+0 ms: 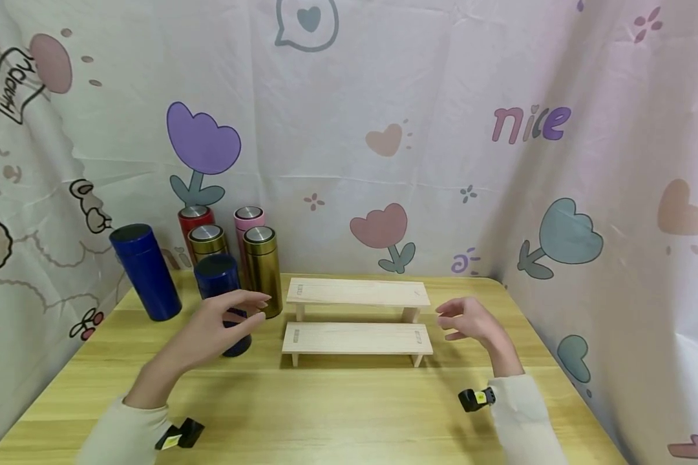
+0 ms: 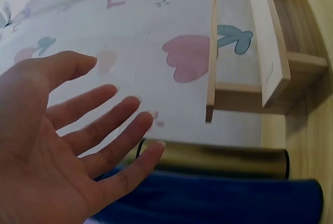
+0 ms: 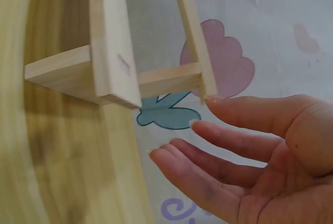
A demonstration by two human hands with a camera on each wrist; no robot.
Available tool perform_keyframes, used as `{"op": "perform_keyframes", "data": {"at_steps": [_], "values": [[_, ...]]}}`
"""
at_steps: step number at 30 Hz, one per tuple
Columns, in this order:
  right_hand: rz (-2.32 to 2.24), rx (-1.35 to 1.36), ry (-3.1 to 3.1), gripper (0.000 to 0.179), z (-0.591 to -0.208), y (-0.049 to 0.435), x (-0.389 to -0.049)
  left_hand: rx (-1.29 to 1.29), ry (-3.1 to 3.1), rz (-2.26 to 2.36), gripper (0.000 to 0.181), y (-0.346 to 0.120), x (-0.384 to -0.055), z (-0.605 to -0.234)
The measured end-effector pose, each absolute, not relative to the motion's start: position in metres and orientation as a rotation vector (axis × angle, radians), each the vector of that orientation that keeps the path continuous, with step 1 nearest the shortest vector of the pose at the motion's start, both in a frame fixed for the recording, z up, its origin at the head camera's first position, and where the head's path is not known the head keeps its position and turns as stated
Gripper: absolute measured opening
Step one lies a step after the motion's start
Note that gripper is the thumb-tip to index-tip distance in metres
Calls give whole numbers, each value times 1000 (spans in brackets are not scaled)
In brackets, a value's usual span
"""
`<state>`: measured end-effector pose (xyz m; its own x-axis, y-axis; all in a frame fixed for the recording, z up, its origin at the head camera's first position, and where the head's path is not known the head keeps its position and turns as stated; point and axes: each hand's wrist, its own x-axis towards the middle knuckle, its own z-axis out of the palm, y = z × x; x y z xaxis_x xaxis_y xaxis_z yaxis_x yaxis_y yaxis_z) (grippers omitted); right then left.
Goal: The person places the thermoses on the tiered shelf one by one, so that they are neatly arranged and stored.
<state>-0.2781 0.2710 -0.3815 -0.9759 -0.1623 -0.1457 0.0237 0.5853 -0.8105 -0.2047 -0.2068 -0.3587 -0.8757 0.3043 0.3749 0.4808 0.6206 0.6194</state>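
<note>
My left hand (image 1: 218, 326) hovers in front of the nearer blue thermos bottle (image 1: 216, 271), hiding part of it in the head view. Its fingers are loosely spread and hold nothing, as the left wrist view shows. To the right stands a two-step wooden shelf (image 1: 357, 339) with bare boards. Beyond its right end is my right hand (image 1: 468, 320), fingers gently bent and nothing in them; in the right wrist view the fingertips (image 3: 161, 154) are near the shelf's end, and contact cannot be told. A gold bottle (image 1: 263, 271) stands upright between the left hand and the shelf.
Another blue bottle (image 1: 145, 271) stands farther left. Behind the nearer blue one are a second gold bottle (image 1: 208, 244), a red bottle (image 1: 187, 223) and a pink bottle (image 1: 245, 223). A printed curtain (image 1: 442, 77) hangs behind and beside the wooden table (image 1: 337, 413).
</note>
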Motion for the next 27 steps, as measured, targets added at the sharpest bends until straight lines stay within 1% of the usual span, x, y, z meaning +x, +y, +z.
{"op": "perform_keyframes", "data": {"at_steps": [8,20,27], "values": [[-1386,-115,2545,40,-397,275,-280,-632,-2633,-1162,28,-232,-196,-360],[-1426,-110,2483,38,-411,271,-284,-513,-2683,-1193,28,-269,-193,-373],[-1454,-146,2441,39,-417,269,-285,-364,-2652,-1194,24,-286,-199,-380]]}}
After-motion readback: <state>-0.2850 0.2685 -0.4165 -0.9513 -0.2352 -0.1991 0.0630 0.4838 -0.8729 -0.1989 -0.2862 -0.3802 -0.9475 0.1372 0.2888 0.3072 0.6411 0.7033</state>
